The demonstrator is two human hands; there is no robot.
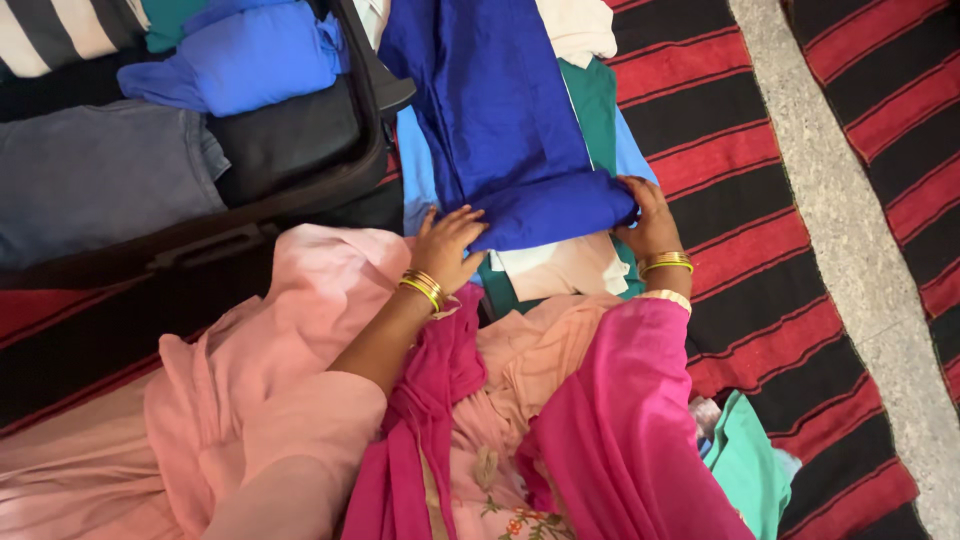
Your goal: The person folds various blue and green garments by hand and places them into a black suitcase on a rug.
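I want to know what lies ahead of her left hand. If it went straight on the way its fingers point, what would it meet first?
Probably the folded royal-blue garment: the left hand already rests on its near fold, fingers pointing up and right across it.

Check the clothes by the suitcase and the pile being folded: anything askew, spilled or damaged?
Nothing looks damaged or spilled. The left hand and right hand press the folded end of the royal blue garment, which lies on a loose pile of clothes. In the open suitcase, the light blue piece lies bunched, not flat.
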